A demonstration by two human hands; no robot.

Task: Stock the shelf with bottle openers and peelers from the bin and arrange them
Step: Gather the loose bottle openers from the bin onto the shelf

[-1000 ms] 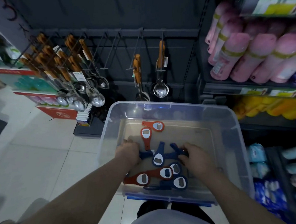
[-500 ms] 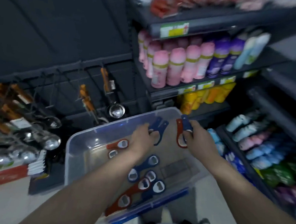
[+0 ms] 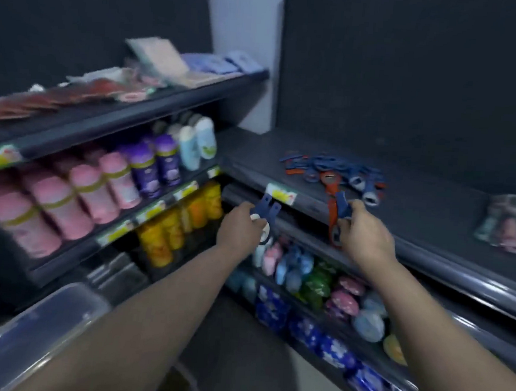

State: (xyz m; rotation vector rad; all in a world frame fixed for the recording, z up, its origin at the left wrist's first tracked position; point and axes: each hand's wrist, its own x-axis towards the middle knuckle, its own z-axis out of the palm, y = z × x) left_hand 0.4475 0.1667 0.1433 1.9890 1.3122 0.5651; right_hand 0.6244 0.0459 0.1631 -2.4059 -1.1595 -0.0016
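Open deck either side of the heap

We see the dark flat shelf deck [image 3: 433, 204] bare at centre right, between the heap of blue and orange plastic bottle openers [image 3: 334, 171] and the blurred printed packet [image 3: 508, 226] at the right edge, and bare again left of the heap. Our left hand [image 3: 239, 224], gripping two dark blue openers [image 3: 268, 207], and right hand [image 3: 367, 233], gripping an orange and blue pair [image 3: 332, 214], hang before its front lip.

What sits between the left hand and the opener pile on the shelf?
Head view: only the shelf's front edge with its yellow price label, then bare dark shelf surface.
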